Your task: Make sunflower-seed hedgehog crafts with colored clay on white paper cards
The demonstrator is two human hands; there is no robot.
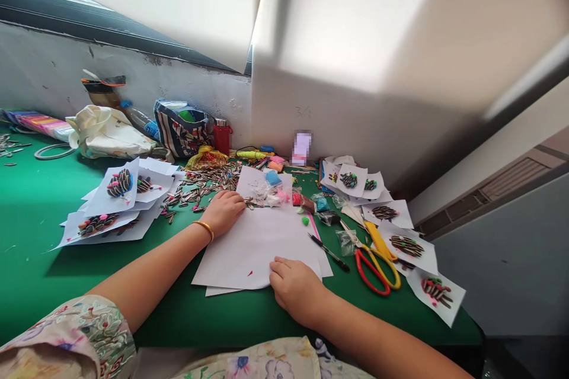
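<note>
A white paper sheet (249,243) lies in front of me, with another sheet showing under its edges and a small dark red mark near its bottom. My left hand (224,213), with a gold bangle (204,230) at the wrist, rests open on the sheet's upper left edge, beside a heap of striped sunflower seeds (216,180). At the lower right edge, my right hand (296,289) has its fingers curled closed on the paper. A black pen (329,251) lies right of the sheet. Small bags of coloured clay (306,202) sit past its top edge.
Red-and-yellow-handled scissors (371,260) and a yellow cutter (379,240) lie at right. Cards with seed pictures are piled at left (120,189) and right (406,246). A striped bag (182,130), a red flask (221,136) and a cream cloth bag (111,133) stand by the wall.
</note>
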